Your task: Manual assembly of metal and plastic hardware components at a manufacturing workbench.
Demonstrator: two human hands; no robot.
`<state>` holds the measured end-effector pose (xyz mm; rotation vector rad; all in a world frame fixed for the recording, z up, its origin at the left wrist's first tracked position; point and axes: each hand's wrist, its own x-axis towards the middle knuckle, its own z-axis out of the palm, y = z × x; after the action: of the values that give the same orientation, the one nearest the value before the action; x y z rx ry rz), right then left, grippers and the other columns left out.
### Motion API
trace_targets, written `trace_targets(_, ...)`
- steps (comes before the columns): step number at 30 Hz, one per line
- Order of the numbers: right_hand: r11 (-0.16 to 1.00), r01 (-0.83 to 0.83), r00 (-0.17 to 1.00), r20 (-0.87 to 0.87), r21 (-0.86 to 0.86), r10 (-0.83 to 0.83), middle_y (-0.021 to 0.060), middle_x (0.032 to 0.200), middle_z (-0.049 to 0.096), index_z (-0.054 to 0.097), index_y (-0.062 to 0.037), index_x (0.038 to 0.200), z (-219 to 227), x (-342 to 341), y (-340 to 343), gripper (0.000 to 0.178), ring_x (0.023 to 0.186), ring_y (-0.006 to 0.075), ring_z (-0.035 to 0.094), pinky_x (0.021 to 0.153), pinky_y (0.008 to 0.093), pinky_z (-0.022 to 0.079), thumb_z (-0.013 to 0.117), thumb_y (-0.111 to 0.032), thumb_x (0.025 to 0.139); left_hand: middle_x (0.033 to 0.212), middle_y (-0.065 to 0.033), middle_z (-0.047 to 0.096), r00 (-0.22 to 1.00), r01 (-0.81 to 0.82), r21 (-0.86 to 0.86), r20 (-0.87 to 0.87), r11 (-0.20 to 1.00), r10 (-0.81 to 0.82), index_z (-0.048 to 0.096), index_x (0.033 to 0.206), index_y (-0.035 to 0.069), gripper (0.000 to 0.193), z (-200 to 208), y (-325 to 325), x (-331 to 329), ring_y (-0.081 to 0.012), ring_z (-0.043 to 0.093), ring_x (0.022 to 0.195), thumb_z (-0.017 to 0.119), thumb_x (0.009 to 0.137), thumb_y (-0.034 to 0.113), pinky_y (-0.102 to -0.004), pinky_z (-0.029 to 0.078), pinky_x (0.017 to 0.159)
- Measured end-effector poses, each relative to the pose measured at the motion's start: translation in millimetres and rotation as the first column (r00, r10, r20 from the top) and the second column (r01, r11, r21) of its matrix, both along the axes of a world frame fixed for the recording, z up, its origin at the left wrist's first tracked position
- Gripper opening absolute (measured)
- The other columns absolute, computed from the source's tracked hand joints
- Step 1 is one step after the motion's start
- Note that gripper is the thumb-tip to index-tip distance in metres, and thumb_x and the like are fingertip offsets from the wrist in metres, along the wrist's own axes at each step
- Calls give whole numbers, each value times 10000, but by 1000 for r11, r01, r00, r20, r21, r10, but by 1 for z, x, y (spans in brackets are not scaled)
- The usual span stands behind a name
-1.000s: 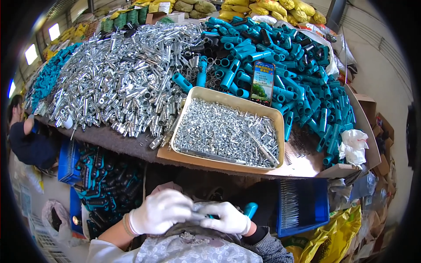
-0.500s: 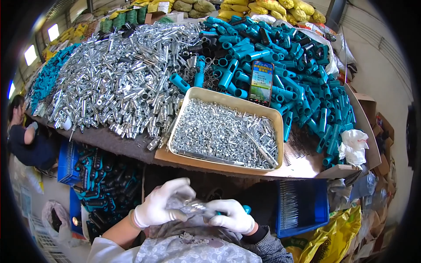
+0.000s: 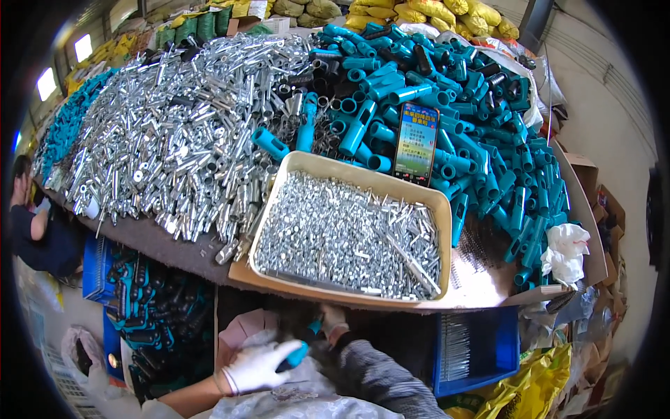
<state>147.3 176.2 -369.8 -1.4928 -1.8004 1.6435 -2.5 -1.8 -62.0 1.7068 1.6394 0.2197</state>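
My left hand (image 3: 257, 367), in a white glove, is closed around a teal and black handle-like piece (image 3: 293, 356) above my lap. Only the piece's rounded end shows past the fingers. My right hand (image 3: 333, 318) reaches forward to the shaded space below the table's front edge. It is blurred and its fingers are partly hidden. A small teal thing (image 3: 315, 326) shows beside those fingers; whether they grip it is unclear. Beyond both hands, on the table, stands a cream tray (image 3: 258, 260) full of small metal parts.
Heaped on the table are silver metal tubes (image 3: 167, 133) and teal housings (image 3: 419, 84), with a phone (image 3: 417, 143) leaning there. Below are teal-black pieces (image 3: 150, 307) at left and a blue bin (image 3: 488, 356) of metal rods at right. Another person (image 3: 45, 237) sits far left.
My hands, which were together over my lap, have separated. The right hand has gone forward under the table edge; the left has moved slightly down, now with the teal and black piece. The view has shifted slightly.
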Motion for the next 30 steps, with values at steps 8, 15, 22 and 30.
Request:
trace_targets(8,868,-481,780,511,123,361,171,1480,481,528,-116,1408,-64,-9,4,487,1380,349,433,1156,448,336,462,-378,1003,1086,-182,674,983,-154,30,101,988,150,563,1343,173,591,-71,5,8,-378,668,946,722,818,392,-448,534,823)
trace_targets(15,901,-396,838,470,176,276,180,1457,498,538,-110,1394,-3,4,48,472,1358,355,449,1143,469,340,457,-363,1005,1036,-143,692,980,-195,134,55,972,189,619,1273,168,545,-80,21,14,-347,681,921,751,794,393,-431,553,803)
trace_targets(22,905,-380,861,429,190,271,190,1435,514,548,-104,1380,62,13,65,457,1336,362,465,1130,490,344,451,-348,1007,1004,-131,713,976,-219,242,64,945,210,660,1210,120,476,-78,37,21,-331,699,864,763,806,349,-424,569,774)
trace_targets(30,910,-407,853,391,80,347,200,1409,533,560,-97,1364,104,9,15,441,1311,370,483,1115,514,349,445,-332,1009,920,-202,698,960,-279,32,-27,960,280,512,1292,80,570,-116,69,42,-410,674,757,632,860,431,-523,531,683)
